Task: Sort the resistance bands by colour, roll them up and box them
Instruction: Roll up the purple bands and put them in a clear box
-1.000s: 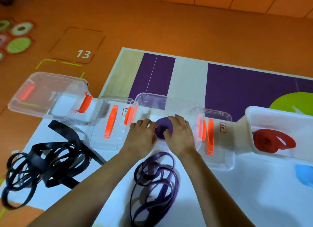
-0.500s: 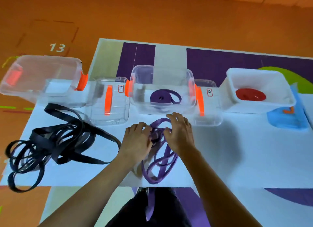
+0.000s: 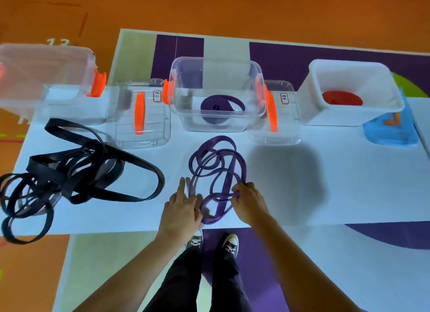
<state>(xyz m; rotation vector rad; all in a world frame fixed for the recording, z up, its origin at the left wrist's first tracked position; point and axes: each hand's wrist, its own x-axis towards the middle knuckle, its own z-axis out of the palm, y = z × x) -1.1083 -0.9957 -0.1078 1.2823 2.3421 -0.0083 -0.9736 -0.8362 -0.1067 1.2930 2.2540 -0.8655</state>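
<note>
Orange floor (image 3: 232, 7); white table (image 3: 349, 183)

- Looks like an indoor play or activity room: an orange floor (image 3: 232, 9) marked with outlined squares and a number 13 (image 3: 58, 42).
- A mat (image 3: 290, 56) in purple, cream and green blocks lies beneath the white counter (image 3: 302, 183).
- Exercise gear on it: black bands (image 3: 81, 172), a purple band (image 3: 218, 163), clear boxes (image 3: 216, 62).

Purple bands (image 3: 216, 172) at centre, with a matching purple roll (image 3: 221, 107) at 12 in a clear box (image 3: 178, 102) with orange clips (image 3: 271, 109); black bands (image 3: 76, 172) at 9. Red roll (image 3: 342, 98) at 2 in a white tub (image 3: 349, 118); blue lid (image 3: 391, 137) with an orange mark at 3. Table (image 3: 325, 183) white, floor (image 3: 232, 9) orange, mat (image 3: 290, 60) blocked purple, white, beige and lime green; shoes (image 3: 230, 244) at 6 black with white toecaps.
</note>
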